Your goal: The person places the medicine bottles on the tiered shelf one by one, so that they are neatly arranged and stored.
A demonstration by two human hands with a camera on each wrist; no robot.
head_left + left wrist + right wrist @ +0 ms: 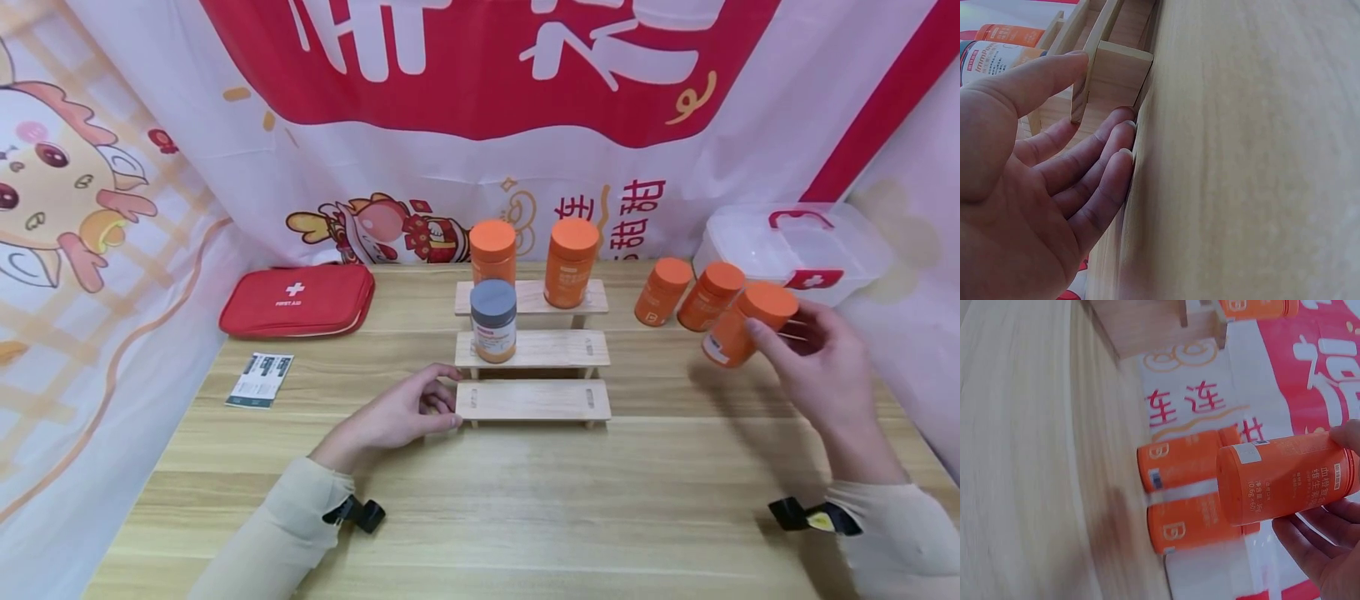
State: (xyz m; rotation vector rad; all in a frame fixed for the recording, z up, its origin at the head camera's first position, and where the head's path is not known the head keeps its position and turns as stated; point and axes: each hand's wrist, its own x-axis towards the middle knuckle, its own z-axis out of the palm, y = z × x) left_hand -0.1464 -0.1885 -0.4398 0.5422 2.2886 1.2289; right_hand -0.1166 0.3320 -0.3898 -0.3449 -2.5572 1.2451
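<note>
My right hand [832, 379] grips an orange supplement bottle [1288, 478] near its cap, holding it tilted above the table. Behind that bottle, two more orange bottles [660, 292] stand on the tabletop. With thumb and index finger, my left hand [1041, 156] pinches the left end of the lowest board of a wooden three-tier shelf [534, 401]; its other fingers curl beside the shelf's leg. On the middle tier stands a grey-capped bottle [493, 325] with a pale label. The top tier bears two orange bottles [572, 265], one at left and one at right.
A red first aid pouch [296, 302] lies at the back left, with a small printed card [259, 380] in front of it. At the back right stands a clear plastic box [787, 246] with a red handle. Printed cloth [420, 158] hangs behind the table.
</note>
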